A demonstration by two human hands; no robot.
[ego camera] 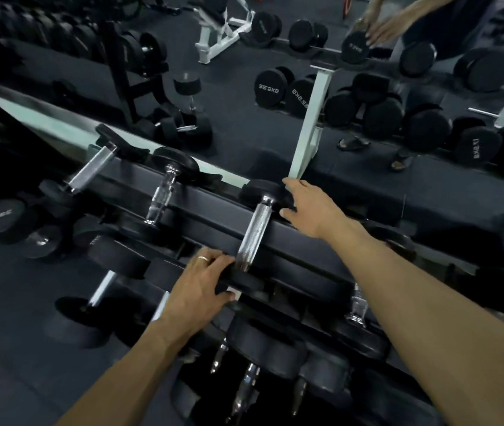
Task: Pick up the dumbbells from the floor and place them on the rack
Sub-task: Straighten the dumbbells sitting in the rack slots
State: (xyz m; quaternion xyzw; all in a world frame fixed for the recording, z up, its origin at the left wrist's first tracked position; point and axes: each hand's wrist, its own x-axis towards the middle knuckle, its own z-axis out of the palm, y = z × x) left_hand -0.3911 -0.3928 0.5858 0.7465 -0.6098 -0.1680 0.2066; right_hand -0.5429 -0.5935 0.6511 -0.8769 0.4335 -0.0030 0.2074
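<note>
Head view, looking down over a dark dumbbell rack [290,238] set against a mirror. One dumbbell [255,232] lies across the top tier between the two hands, its ridged silver handle running away from the viewer. The left hand [201,284], wearing a ring, rests on the dumbbell's near black end with fingers curled over its edge. The right hand [312,207] reaches farther, fingers spread and fairly straight, touching the far black end beside the mirror. To the left of the left hand, two more dumbbells [161,195] sit on the same tier. Below both hands, lower tiers hold further dumbbells, blurred. Beyond the right hand, the mirror [244,118] reflects racks of black weights.
</note>
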